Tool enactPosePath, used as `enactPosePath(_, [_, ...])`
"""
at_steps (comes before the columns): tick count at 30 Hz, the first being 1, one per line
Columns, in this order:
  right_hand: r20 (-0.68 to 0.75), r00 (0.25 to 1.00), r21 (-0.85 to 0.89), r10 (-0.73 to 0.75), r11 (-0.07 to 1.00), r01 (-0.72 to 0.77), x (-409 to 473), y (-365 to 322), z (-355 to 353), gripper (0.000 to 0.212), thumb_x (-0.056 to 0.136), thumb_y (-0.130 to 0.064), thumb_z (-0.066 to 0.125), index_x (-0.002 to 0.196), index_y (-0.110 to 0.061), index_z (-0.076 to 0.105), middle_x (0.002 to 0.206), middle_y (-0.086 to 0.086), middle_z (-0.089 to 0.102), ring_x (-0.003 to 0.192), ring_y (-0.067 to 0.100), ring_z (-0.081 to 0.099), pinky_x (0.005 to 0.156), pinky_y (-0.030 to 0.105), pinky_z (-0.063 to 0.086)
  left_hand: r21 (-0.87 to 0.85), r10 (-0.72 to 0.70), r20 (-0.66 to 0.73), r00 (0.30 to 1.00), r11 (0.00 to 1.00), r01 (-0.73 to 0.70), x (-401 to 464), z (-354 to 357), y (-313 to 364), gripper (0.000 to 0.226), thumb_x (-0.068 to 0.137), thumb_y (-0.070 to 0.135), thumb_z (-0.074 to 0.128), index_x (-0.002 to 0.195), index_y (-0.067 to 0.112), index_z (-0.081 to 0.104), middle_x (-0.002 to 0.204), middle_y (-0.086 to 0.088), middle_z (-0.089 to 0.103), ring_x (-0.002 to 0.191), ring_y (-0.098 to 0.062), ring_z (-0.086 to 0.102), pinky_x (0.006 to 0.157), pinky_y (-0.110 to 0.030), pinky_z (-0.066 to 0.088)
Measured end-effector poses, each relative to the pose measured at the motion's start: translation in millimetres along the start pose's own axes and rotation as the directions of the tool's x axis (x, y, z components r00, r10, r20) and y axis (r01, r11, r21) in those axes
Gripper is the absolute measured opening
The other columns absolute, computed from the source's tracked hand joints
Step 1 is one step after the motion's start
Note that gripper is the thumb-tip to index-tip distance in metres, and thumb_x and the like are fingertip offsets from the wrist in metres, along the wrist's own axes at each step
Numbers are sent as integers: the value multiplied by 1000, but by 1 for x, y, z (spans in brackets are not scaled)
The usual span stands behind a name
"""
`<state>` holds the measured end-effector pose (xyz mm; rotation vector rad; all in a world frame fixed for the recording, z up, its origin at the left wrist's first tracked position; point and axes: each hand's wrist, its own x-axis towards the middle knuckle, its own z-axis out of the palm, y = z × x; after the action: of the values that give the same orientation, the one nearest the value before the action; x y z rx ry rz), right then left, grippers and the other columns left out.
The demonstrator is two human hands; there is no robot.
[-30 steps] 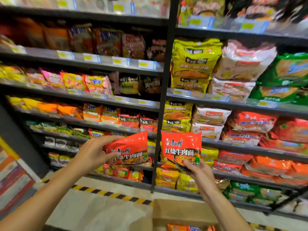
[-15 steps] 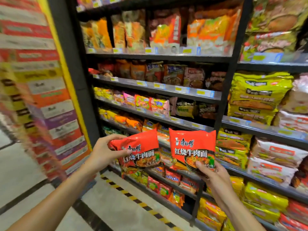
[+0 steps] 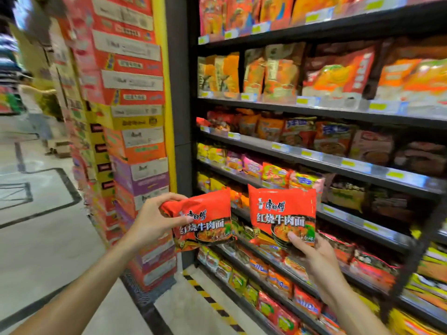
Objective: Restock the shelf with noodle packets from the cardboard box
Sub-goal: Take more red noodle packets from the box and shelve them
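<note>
My left hand [image 3: 154,221] grips a red noodle packet [image 3: 205,218] by its left end, tilted a little. My right hand [image 3: 312,255] holds a second red noodle packet [image 3: 283,213] upright from below, thumb on its front. Both packets hang side by side in front of the black shelf unit [image 3: 314,163], at the height of its lower rows. The shelves are packed with orange, yellow and red noodle packets. The cardboard box is out of view.
A tall stack of coloured cartons [image 3: 130,131] stands left of the shelf's black upright [image 3: 181,117]. Yellow-black hazard tape [image 3: 208,296] runs along the floor at the shelf's foot. A person [image 3: 41,97] stands far down the aisle at left, near a small box [image 3: 60,148].
The view has swung left and upward along the shelf; the cardboard box dropped out of sight. Both hands kept their packets and stayed side by side.
</note>
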<state>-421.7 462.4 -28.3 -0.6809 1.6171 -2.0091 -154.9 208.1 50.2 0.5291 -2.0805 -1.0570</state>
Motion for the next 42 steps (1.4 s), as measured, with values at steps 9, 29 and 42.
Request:
enactPosePath(9, [-22, 1000, 1, -15, 1000, 15, 85, 15, 99, 109, 55, -59, 92, 146, -27, 42, 139, 1, 58, 120, 23, 62, 105, 52, 46, 19, 81, -12, 997, 997, -81, 88, -80, -53, 39, 64, 25, 90, 99, 27, 73, 94, 15, 74, 83, -4, 72, 70, -24, 59])
enactPosePath(29, [-34, 982, -14, -185, 983, 185, 353, -4, 179, 61, 67, -39, 86, 119, -17, 64, 112, 4, 75, 103, 22, 71, 96, 47, 53, 46, 196, -6, 981, 980, -196, 366, -76, -166, 42, 66, 30, 89, 104, 28, 72, 96, 5, 75, 88, -13, 73, 73, -35, 62])
enactPosePath(42, [-188, 955, -65, -230, 973, 222, 523, 17, 241, 34, 86, -9, 73, 118, -6, 62, 107, 10, 75, 98, 26, 73, 73, 33, 59, -53, 274, 60, 960, 961, -271, 565, -72, -280, 41, 69, 25, 87, 106, 26, 70, 100, 11, 73, 96, -9, 71, 76, -33, 62])
